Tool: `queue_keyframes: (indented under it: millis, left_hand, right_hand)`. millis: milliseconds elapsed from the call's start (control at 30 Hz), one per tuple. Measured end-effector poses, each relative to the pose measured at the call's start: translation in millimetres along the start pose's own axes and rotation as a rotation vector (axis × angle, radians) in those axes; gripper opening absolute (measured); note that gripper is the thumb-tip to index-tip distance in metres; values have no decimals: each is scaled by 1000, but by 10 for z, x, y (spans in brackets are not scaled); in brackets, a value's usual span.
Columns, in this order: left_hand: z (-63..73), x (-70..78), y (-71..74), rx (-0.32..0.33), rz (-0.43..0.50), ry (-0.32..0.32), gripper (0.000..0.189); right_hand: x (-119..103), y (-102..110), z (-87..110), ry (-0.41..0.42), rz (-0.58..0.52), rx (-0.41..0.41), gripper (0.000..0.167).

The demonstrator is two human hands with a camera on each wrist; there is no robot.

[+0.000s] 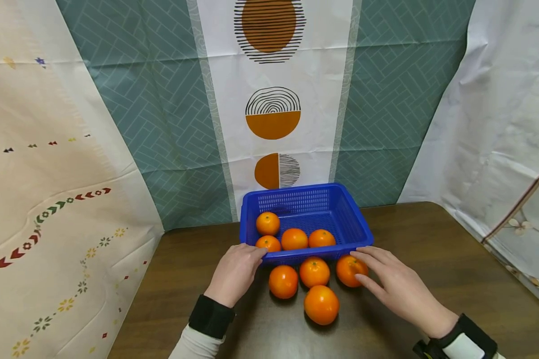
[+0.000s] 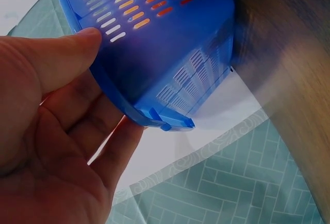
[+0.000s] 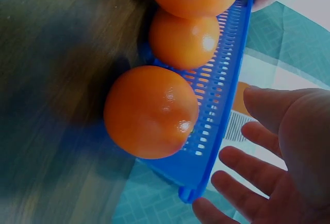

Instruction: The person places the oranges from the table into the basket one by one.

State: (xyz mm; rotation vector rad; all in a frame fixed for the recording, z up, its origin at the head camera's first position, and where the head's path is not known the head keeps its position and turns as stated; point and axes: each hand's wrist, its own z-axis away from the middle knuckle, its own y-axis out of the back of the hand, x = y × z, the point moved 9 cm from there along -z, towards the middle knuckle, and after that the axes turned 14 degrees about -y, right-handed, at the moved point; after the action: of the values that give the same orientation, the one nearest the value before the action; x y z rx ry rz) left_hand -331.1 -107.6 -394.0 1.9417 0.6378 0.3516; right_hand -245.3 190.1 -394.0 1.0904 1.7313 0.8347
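Observation:
A blue plastic basket [image 1: 341, 209] with slotted walls stands at the back of the table. My left hand [image 1: 238, 271] pinches its rim at the front left corner, the thumb on the outer wall in the left wrist view. My right hand [image 1: 397, 281] hovers at the front right corner, fingers spread and relaxed, gripping nothing. Close beside its thumb lies an orange [image 1: 351, 270]; in the right wrist view this orange [image 3: 151, 112] sits against the basket's front wall. Several oranges are inside the basket, among them one orange [image 1: 268, 223] at the left.
More oranges lie on the brown wooden table [image 1: 184, 289] before the basket: one orange [image 1: 283, 281] at left, another orange [image 1: 314, 272] in the middle, and the nearest orange [image 1: 321, 304]. A patterned cloth [image 1: 170, 114] hangs right behind the basket.

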Motion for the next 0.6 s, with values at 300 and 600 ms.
queue_keyframes:
  millis: [300, 600]
  left_hand:
    - [3, -10, -11, -8, 0, 13, 21]
    - [-2, 9, -1, -8, -7, 3, 21]
  right_hand:
    - [31, -86, -22, 16, 16, -13, 53]
    - [25, -170, -19, 70, 8, -6, 58]
